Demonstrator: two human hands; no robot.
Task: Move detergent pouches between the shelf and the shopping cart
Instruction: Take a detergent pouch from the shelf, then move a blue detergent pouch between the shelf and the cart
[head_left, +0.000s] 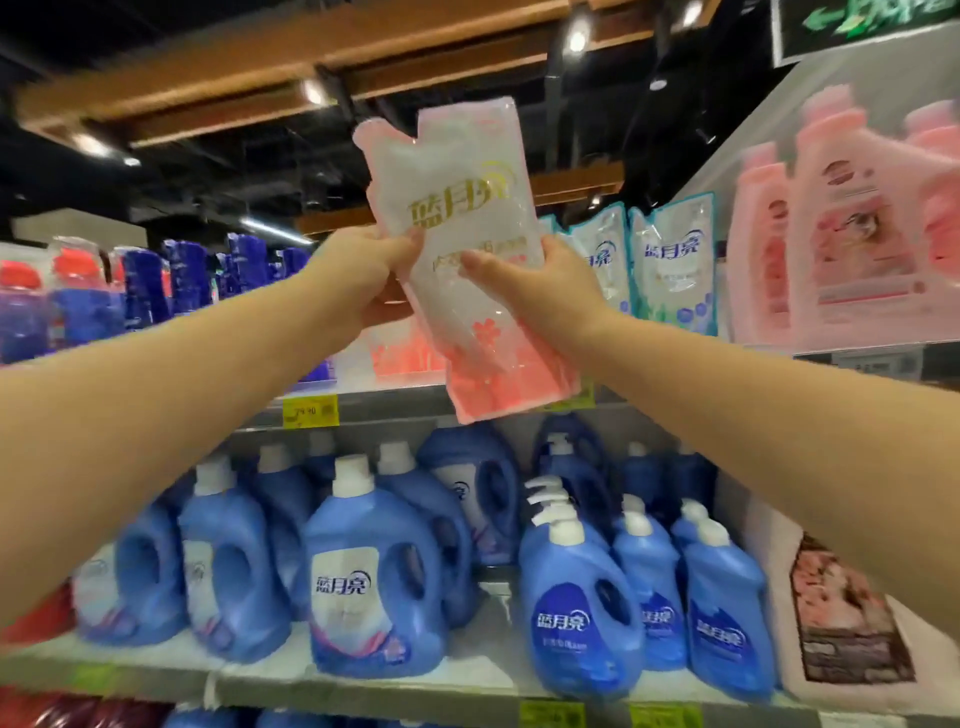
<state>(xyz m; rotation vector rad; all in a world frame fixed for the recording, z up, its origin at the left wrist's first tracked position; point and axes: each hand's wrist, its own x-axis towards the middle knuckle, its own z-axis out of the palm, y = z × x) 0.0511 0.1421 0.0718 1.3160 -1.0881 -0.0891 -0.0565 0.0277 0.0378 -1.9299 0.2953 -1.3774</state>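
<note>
pink pouch (467, 218) held up, tilted, in front of the upper shelf (395, 401), just above a second pink pouch (402, 356) standing there; left hand (358, 270) pinches its left edge; right hand (524, 291) grips the right edge, fingers (480, 264) curled round it; two-hand hold probably stops the floppy bag folding; cart not in view, so transfer direction unclear

A: Both arms raised?
B: Both bare forearms reach up and forward, the left from 8 o'clock, the right from 4 o'clock, converging near frame centre.
A: And the hands?
B: The left hand (358, 270) pinches the pink pouch (467, 218) at its 9 o'clock edge, thumb in front. The right hand (543, 293) grips its 3 o'clock edge, thumb across the front — fingers hidden behind.
</note>
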